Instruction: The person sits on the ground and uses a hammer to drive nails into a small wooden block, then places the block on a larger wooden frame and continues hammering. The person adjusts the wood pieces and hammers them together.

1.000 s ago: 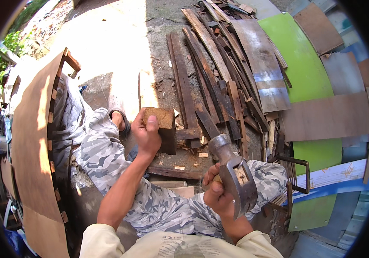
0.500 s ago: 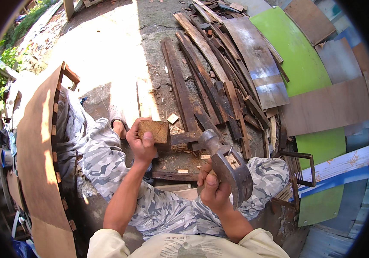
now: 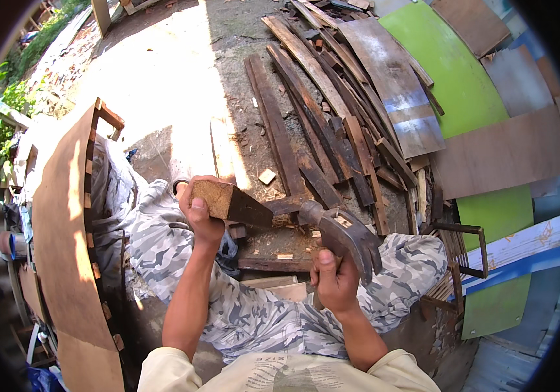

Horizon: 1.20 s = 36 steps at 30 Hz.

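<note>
My left hand (image 3: 203,219) is wrapped round a thick piece of wood (image 3: 244,208). Its sawn, light brown end is turned toward me and its dark long side points off to the right. In my closed right hand (image 3: 336,282) is a claw hammer (image 3: 352,245), held up by its handle. The round striking face is at the left, close to the wood's far end but seemingly apart from it; the curved claw hangs to the right. Below them a dark wooden bar (image 3: 275,264) lies across between my legs.
Several long dark planks (image 3: 273,124) lie piled ahead on the ground. Metal sheet (image 3: 394,91) and green panels (image 3: 450,72) stand at the right, near a small metal-framed rack (image 3: 466,248). A tall brown wooden panel (image 3: 64,242) stands at my left. Small wood offcuts (image 3: 267,176) are scattered about.
The wood in my left hand has turned, so more of its dark long side shows. The hammer has tilted, its claw rising and its striking face coming nearer the wood.
</note>
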Each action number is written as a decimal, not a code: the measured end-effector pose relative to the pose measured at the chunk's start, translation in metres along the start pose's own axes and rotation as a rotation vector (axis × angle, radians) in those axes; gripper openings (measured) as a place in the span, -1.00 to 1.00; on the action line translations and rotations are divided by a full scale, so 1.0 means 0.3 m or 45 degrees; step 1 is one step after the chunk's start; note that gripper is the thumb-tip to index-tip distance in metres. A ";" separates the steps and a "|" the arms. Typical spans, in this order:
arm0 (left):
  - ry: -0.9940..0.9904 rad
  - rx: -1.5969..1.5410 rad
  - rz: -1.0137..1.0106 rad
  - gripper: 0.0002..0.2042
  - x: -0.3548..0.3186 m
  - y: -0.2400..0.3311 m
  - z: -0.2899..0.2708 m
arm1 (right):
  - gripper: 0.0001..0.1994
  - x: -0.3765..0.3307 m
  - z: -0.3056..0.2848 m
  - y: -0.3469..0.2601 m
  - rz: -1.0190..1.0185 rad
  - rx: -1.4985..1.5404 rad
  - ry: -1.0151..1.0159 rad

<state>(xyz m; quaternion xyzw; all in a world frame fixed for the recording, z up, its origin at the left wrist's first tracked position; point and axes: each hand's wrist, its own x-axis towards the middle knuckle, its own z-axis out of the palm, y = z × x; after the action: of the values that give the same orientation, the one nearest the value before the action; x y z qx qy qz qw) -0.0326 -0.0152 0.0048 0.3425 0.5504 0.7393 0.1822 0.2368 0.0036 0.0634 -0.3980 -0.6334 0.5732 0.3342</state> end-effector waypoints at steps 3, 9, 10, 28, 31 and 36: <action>-0.008 -0.142 -0.141 -0.33 -0.012 -0.025 0.028 | -0.69 -0.007 0.031 -0.047 -0.171 0.154 -0.020; 0.328 -0.155 -0.291 -0.41 0.001 -0.101 -0.011 | -0.69 0.069 0.097 0.003 -0.410 -0.571 -0.022; 0.211 -0.041 -0.264 -0.44 0.013 -0.096 -0.034 | -0.69 0.067 0.081 0.024 -0.065 -0.410 -0.069; 0.460 -0.447 -0.372 -0.58 0.005 -0.048 0.077 | -0.58 0.034 0.059 0.173 1.376 1.154 -0.196; 0.363 -0.388 -0.331 -0.61 -0.006 0.010 0.113 | -0.71 0.054 0.060 0.196 1.463 1.224 -0.208; 0.283 -0.140 -0.216 -0.59 -0.043 0.005 0.164 | -0.92 0.096 0.115 0.191 1.466 1.376 -0.158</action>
<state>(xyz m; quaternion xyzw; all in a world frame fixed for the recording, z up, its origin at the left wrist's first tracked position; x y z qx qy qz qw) 0.0115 0.0098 0.0101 0.2004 0.5529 0.7836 0.2002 0.2002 0.0148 0.0013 -0.4130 0.0206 0.9054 0.0961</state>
